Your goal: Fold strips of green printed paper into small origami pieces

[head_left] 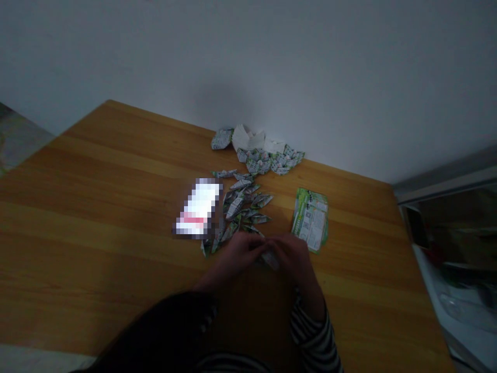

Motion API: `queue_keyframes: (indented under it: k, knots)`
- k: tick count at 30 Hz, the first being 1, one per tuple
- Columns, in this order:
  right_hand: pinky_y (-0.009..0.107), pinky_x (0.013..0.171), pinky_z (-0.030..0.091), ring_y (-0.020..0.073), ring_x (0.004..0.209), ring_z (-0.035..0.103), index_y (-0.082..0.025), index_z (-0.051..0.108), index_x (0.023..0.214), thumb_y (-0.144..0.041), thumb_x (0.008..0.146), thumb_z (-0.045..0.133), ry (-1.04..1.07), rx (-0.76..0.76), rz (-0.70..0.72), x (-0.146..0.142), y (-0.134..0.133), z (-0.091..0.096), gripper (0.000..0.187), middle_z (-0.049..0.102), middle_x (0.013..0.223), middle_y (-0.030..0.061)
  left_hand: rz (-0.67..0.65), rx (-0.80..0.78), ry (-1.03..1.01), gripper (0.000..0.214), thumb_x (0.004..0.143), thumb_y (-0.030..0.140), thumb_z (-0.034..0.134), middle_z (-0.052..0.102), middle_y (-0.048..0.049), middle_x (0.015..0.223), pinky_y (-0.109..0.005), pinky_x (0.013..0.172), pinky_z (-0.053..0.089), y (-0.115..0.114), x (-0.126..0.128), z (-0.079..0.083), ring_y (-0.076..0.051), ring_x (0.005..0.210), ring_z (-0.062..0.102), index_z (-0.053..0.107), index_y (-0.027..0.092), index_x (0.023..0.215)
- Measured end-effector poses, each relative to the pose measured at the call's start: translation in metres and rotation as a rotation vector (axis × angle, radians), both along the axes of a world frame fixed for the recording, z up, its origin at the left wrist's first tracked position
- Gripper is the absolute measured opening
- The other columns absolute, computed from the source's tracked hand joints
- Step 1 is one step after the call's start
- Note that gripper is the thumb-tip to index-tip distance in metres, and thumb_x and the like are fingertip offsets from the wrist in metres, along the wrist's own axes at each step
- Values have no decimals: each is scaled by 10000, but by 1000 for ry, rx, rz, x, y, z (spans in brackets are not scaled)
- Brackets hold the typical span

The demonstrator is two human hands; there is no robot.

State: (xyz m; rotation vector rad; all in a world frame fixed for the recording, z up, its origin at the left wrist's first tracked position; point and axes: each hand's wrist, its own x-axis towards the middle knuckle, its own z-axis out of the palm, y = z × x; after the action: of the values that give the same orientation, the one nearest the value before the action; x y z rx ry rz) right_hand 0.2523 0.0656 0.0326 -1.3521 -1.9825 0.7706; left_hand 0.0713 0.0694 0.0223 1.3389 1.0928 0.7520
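Observation:
My left hand and my right hand meet above the near part of the wooden table, fingers pinched together. Between them is a small piece of printed paper, mostly covered by the fingers, so its exact folds cannot be made out. Just beyond my hands lies a loose heap of narrow folded paper pieces, grey with green edges. To the right of my right hand rests a stack of flat green-and-white printed leaflets.
A phone with a lit, blurred screen lies left of the heap. Against the wall sit joined folded-paper clusters and white fanned paper. The wooden table ends at a wall; a shelf unit stands at the right.

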Motion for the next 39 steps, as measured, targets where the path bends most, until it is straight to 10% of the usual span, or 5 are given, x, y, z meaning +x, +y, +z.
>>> queue_keyframes:
  k: [10,23,29,35,39]
  knots:
    - [255,581,515,173,610,674,-128,730,800,-280,895,552,242,142,-556,-36,-24,3,252,733,704,58,245,-269,-303,282,764,397,663,622,-9,632,-234,580,473,-4,16,9,-134,589,573,660,117,730]
    - [243,549,465,143,548,607,-151,698,747,-236,893,539,109,241,-381,-32,-19,2,232,684,641,28,373,-100,-187,399,807,474,592,434,45,525,-196,473,352,-3,10,19,-92,505,420,512,157,579]
    - [247,535,470,153,539,610,-150,703,730,-270,891,537,202,161,-478,-37,-26,5,261,687,632,29,435,-56,-136,369,837,458,576,462,37,566,-200,485,358,-11,16,16,-98,531,428,535,160,623]
    - [253,536,465,166,555,607,-125,710,758,-356,884,555,249,117,-689,-36,-28,-1,305,678,638,47,167,-126,-204,297,868,416,542,538,23,641,-210,539,407,-6,17,14,-112,579,492,605,137,786]
    - [248,541,461,160,544,599,-126,703,727,-362,881,563,263,108,-679,-43,-30,-3,315,671,618,39,284,-8,-47,214,869,301,531,579,17,639,-210,576,415,-8,15,17,-117,595,524,602,151,733]
